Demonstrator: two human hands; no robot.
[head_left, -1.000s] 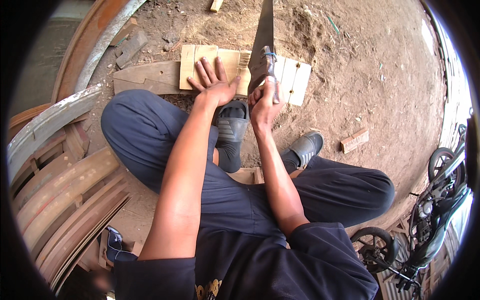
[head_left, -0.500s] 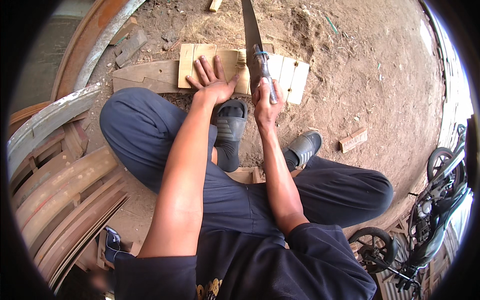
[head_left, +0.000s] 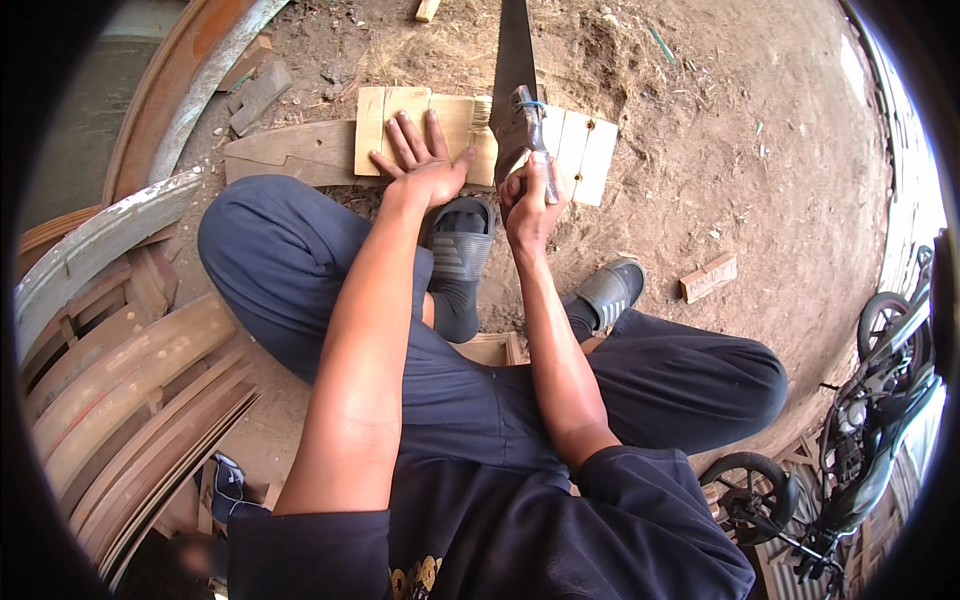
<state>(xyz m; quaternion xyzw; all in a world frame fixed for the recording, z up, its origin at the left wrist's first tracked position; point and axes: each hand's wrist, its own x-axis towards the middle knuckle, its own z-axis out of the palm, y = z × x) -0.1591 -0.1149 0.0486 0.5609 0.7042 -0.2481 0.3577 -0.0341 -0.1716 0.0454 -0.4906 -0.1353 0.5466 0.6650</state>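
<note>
My left hand (head_left: 430, 172) presses flat on a pale wooden board (head_left: 372, 125), fingers spread. The board rests across a weathered grey-brown plank (head_left: 290, 150), and its right part (head_left: 590, 165) has dark knots and thin lines. My right hand (head_left: 532, 205) is closed around the worn handle of a handsaw (head_left: 516, 60), which has blue cord tied on it. The long dark blade stands over the board just right of my left hand, beside a rough pale band across the wood. Part of the board is hidden behind the blade.
My bent legs and sandalled feet (head_left: 462, 255) are just below the board. Curved timbers (head_left: 120, 380) are stacked at left. A small wood offcut (head_left: 707, 280) lies on the dirt ground (head_left: 760, 150) at right, with a motorcycle (head_left: 860, 430) farther right.
The saw blade has shifted angle, its far end swinging left and then partly back right, as my right hand moved slightly. My left hand stays spread on the board.
</note>
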